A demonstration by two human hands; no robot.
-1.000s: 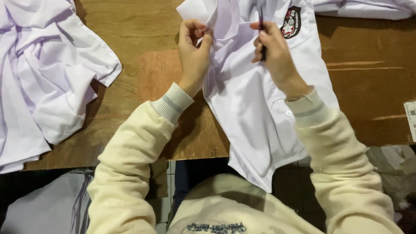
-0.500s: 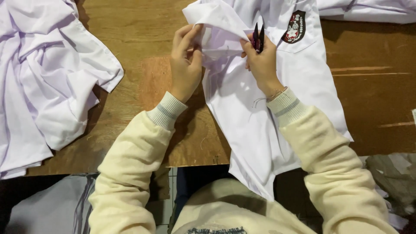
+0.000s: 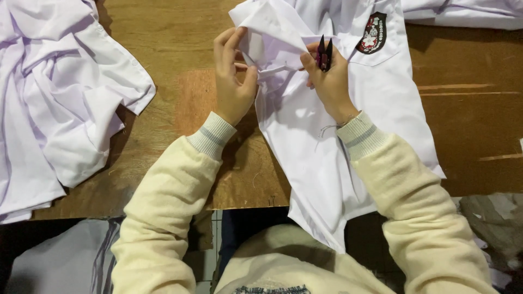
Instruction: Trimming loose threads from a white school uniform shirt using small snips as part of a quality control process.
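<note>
**White shirt pinched in both hands**

White shirt (image 3: 332, 147) lies on the wooden table (image 3: 163, 32), its hem hanging over the near edge. The left hand (image 3: 233, 81) pinches a raised fold of it between thumb and fingers. The right hand (image 3: 327, 79) is closed round dark snips (image 3: 324, 53), blades pointing up, and also grips the fold. A badge (image 3: 372, 32) sits on the shirt's pocket. More white garments (image 3: 54, 98) lie heaped at left.

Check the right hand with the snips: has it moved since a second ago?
Yes. The right hand with the thread snips shifted left, away from the shirt's badge, toward the left hand.
</note>
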